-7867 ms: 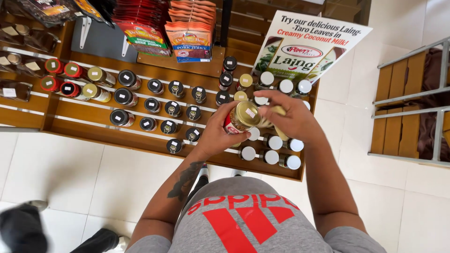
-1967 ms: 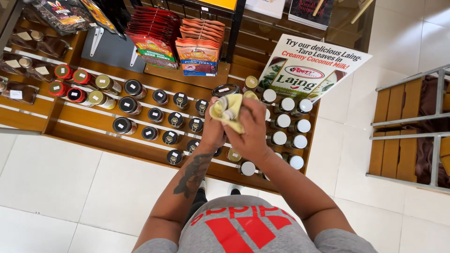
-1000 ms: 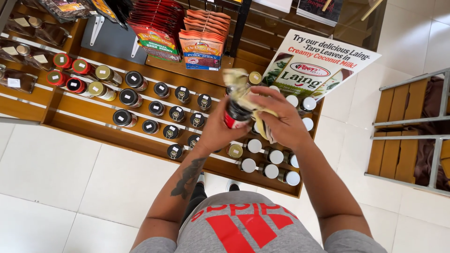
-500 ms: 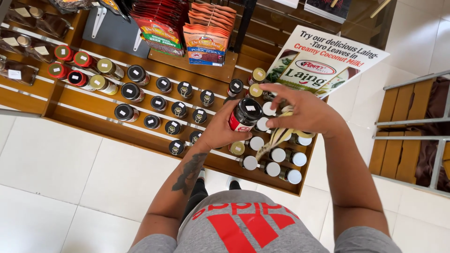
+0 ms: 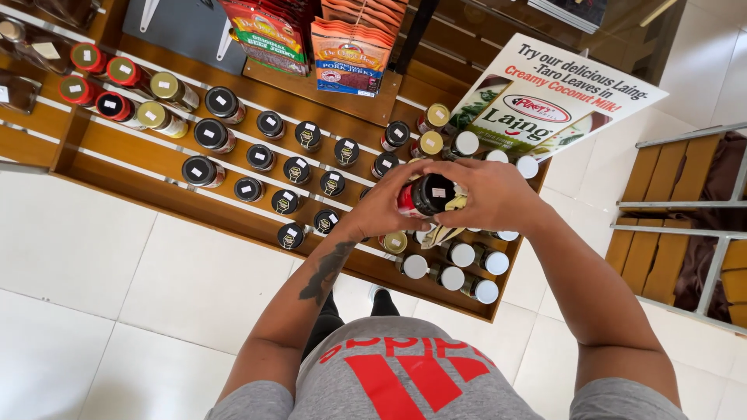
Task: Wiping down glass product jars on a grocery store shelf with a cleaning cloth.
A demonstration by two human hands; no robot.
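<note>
Right hand (image 5: 490,194) hides jar's (image 5: 426,196) side.

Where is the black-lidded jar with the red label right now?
Head view, centre: the black-lidded jar is held between left hand and right hand, above the white-lidded jars.

Both arms are reaching forward from the chest, bent at the elbows and meeting in front; the left forearm is showing a dark tattoo; the left hand (image 5: 387,206) is curling its fingers inward; the right hand (image 5: 492,194) is cupping over, fingers spread, seemingly gripping, though the palms are hidden.
</note>
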